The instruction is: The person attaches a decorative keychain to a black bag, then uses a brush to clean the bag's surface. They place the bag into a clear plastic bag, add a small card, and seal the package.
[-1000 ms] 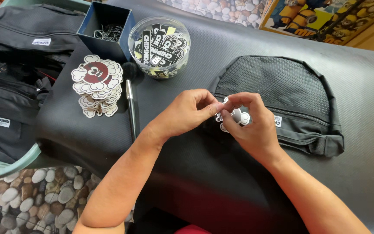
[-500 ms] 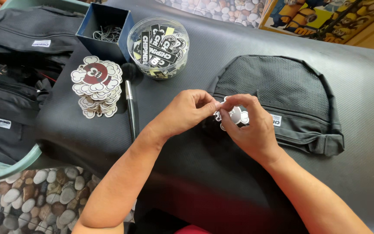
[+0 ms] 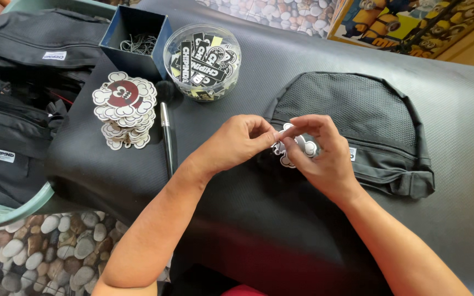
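Observation:
My left hand (image 3: 243,140) and my right hand (image 3: 318,152) meet over the lower left edge of a black mesh bag (image 3: 357,118) lying flat on the black table (image 3: 237,219). Both pinch a small white cloud-shaped tag (image 3: 302,148) between their fingertips, held just above the bag's corner. My fingers hide most of the tag, and I cannot see how it joins the bag.
A stack of white and red cloud-shaped tags (image 3: 124,107) lies at the left, with a black pen (image 3: 167,140) beside it. Behind stand a clear round tub of black labels (image 3: 202,60) and a blue box of chains (image 3: 136,41). A green basket of black bags (image 3: 12,115) sits far left.
Both hands stay in the same spot. My fingers have shifted slightly around the small tag, with the right hand's fingertips closing more over it.

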